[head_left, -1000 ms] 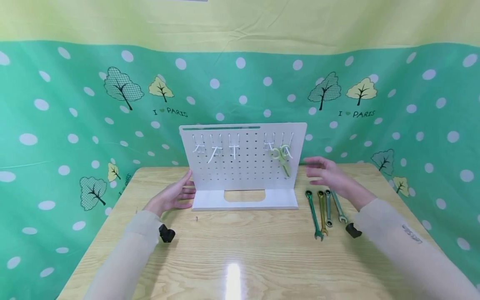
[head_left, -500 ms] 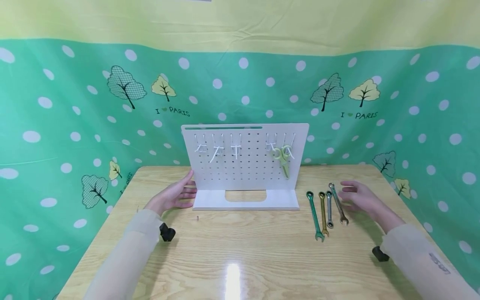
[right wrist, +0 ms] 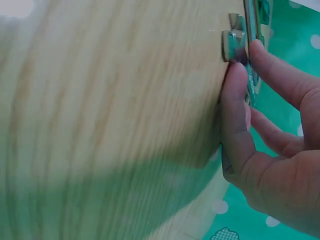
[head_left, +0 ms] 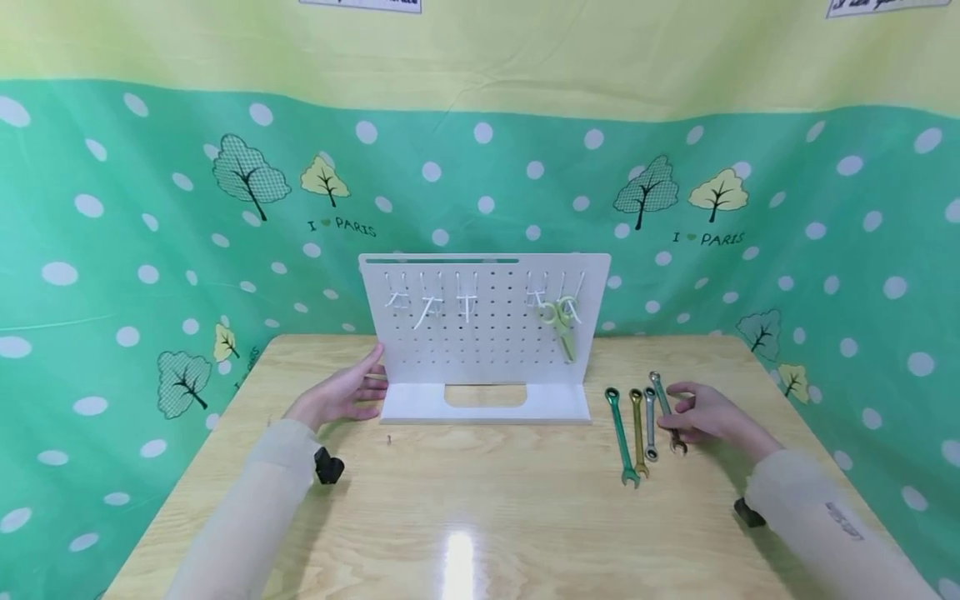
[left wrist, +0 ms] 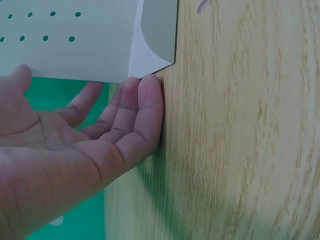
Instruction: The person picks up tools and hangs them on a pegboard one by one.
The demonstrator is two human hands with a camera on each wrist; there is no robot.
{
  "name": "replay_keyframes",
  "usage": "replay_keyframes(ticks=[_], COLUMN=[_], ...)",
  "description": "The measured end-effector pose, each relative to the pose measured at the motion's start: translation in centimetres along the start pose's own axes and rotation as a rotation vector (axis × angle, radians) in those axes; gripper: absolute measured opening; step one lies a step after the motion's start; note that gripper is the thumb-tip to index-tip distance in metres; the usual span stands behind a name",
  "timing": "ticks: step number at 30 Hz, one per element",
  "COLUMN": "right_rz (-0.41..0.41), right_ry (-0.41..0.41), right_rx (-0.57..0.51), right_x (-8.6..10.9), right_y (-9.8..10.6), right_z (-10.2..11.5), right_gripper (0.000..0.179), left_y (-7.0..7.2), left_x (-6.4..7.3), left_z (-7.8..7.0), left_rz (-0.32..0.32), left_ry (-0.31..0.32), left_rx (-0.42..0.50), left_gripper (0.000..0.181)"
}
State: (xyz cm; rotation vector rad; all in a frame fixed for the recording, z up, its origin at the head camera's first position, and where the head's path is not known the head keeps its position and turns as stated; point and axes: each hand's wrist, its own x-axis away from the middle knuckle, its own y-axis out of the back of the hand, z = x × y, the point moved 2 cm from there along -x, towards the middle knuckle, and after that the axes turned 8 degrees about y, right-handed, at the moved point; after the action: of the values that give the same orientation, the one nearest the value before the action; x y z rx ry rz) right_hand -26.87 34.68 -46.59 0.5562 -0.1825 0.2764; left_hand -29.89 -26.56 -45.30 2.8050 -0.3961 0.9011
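Note:
My left hand (head_left: 339,397) lies beside the left edge of a white pegboard (head_left: 450,350), its fingertips touching the board's side and foot. In the left wrist view the fingers (left wrist: 149,100) are loosely bent along the pegboard's edge (left wrist: 100,55). On the right, my right hand (head_left: 708,417) pinches the rightmost silver combination wrench (head_left: 663,398) between thumb and fingers; the wrench lies on the table. Its neighbours, a short silver wrench (head_left: 650,425), a gold wrench (head_left: 638,429) and a green wrench (head_left: 620,433), lie in a row to its left.
Light green scissors (head_left: 562,329) hang from a hook at the pegboard's right. Several white wire hooks (head_left: 467,300) project from the board. A green dotted cloth (head_left: 480,183) stands behind the wooden table (head_left: 487,500).
My right hand has come down from beside the pegboard to the rightmost wrench and closed its fingers on it. The left hand has stayed at the board's edge.

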Motion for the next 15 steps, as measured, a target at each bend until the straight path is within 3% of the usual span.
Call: replay_keyframes(ticks=[6, 10, 15], right_rz=[-0.038, -0.045, -0.070], right_ry=[-0.008, -0.013, -0.046], right_rx=[0.043, 0.022, 0.025], right_x=[-0.09, -0.35, -0.37], right_y=[-0.84, -1.14, -0.60], right_z=[-0.13, 0.04, 0.10], right_gripper=[0.082, 0.083, 0.082], left_y=[0.05, 0.37, -0.05], left_x=[-0.01, 0.27, -0.16], left_z=[0.36, 0.11, 0.12], left_rz=[0.026, 0.007, 0.015], left_ry=[0.003, -0.003, -0.006], left_rx=[-0.015, -0.022, -0.009], left_gripper=[0.106, 0.107, 0.106])
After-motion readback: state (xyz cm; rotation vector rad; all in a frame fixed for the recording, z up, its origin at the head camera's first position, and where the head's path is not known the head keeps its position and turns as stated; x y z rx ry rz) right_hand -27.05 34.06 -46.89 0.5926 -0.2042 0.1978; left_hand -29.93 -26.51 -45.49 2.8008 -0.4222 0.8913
